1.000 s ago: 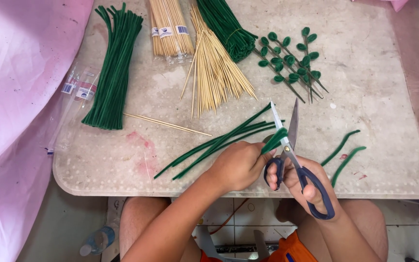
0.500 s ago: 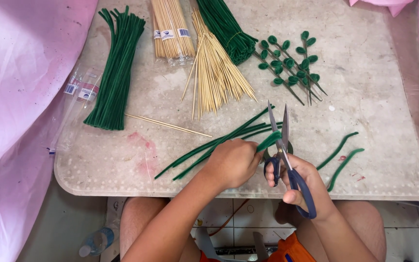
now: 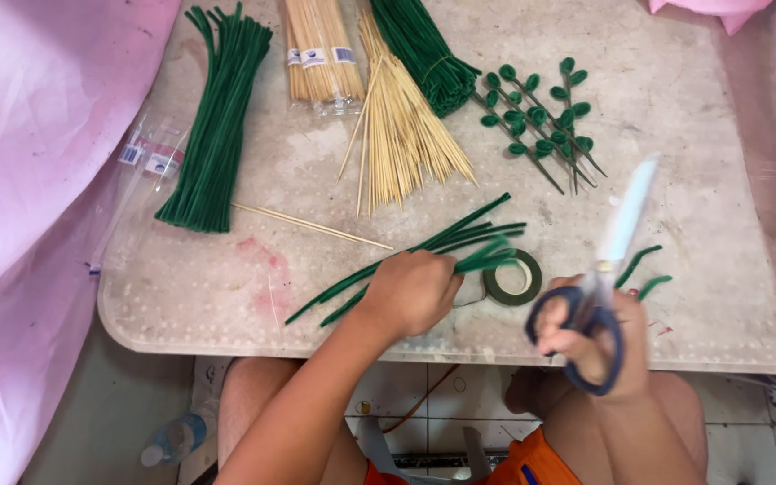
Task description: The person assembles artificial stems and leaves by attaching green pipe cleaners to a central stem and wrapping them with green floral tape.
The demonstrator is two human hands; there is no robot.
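Our left hand grips a bundle of fuzzy green pipe-cleaner stems; our right hand closes around blue-handled steel scissors, blades blurred.

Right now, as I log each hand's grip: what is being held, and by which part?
The left hand grips the green pipe cleaners partway along the bunch. The right hand holds the scissors by their dark blue handle loops.
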